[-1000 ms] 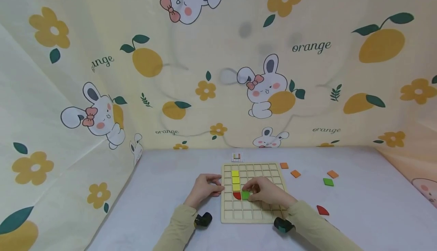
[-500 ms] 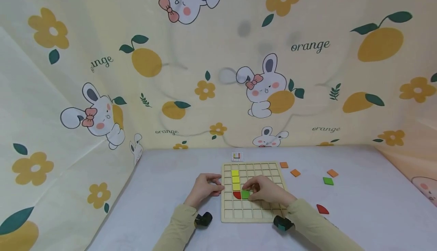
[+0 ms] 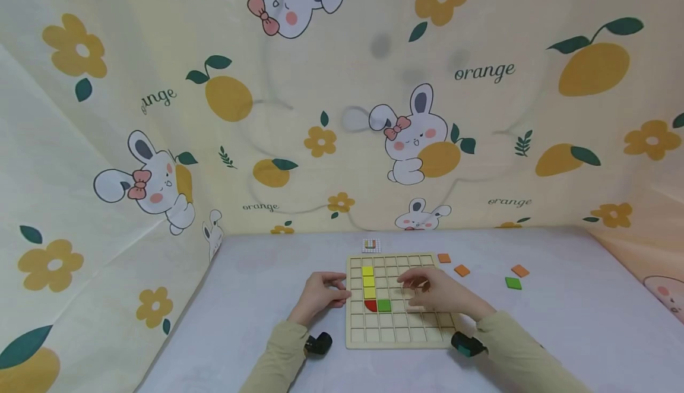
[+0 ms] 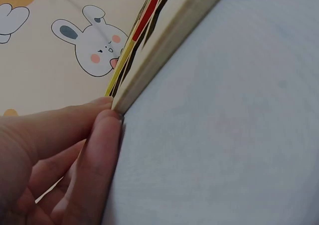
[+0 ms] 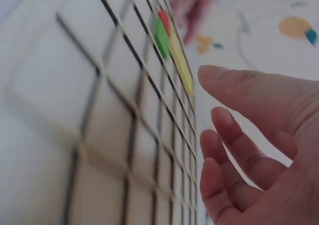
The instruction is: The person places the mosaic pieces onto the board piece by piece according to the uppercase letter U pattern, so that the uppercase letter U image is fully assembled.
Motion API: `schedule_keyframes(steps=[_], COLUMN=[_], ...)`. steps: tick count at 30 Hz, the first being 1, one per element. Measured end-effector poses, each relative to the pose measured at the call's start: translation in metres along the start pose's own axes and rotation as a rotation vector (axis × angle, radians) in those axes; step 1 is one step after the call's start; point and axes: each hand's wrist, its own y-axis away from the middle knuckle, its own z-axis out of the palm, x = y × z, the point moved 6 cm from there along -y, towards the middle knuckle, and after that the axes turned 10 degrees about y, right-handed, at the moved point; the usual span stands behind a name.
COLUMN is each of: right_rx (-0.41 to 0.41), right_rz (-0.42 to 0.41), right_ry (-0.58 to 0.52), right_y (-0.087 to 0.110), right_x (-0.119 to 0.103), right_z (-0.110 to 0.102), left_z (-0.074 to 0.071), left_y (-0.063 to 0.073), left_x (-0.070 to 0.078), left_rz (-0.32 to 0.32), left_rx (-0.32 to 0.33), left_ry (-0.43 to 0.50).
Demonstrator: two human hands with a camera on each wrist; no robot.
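Observation:
A square wooden grid board (image 3: pixel 395 336) lies on the table. In its cells are a column of yellow square tiles (image 3: pixel 369 281), a red quarter-round tile (image 3: pixel 371 306) below them, and a green square tile (image 3: pixel 384 306) beside the red. My left hand (image 3: pixel 319 295) pinches the board's left edge, thumb and forefinger at the rim, as the left wrist view shows up close. Over the right half of the board hovers my right hand (image 3: pixel 439 290), thumb and fingers apart, nothing between them; the green tile lies left of its fingertips.
Orange square tiles (image 3: pixel 462 271) and another green tile (image 3: pixel 513 283) lie on the table right of the board. Behind the board is a small pattern card (image 3: pixel 371 246). A printed cloth (image 3: pixel 342 143) hangs at the back.
My right hand has let go of the green tile and moved right, its fingers spreading. Its sleeve now covers the spot of the loose red tile. The left hand stays put.

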Motion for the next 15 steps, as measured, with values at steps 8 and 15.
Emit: schedule_keyframes(steps=[8,15], right_rx=[0.084,0.113], right_rz=[0.027,0.13], right_ry=[0.091,0.14], right_y=[0.033,0.066], right_x=[0.038,0.076], right_z=[-0.054,-0.086], left_z=[-0.002,0.0], left_y=[0.0,-0.001], left_x=[0.0,-0.001], left_rz=[-0.001,-0.012], left_rx=[0.004,0.005], left_ry=[0.001,-0.004])
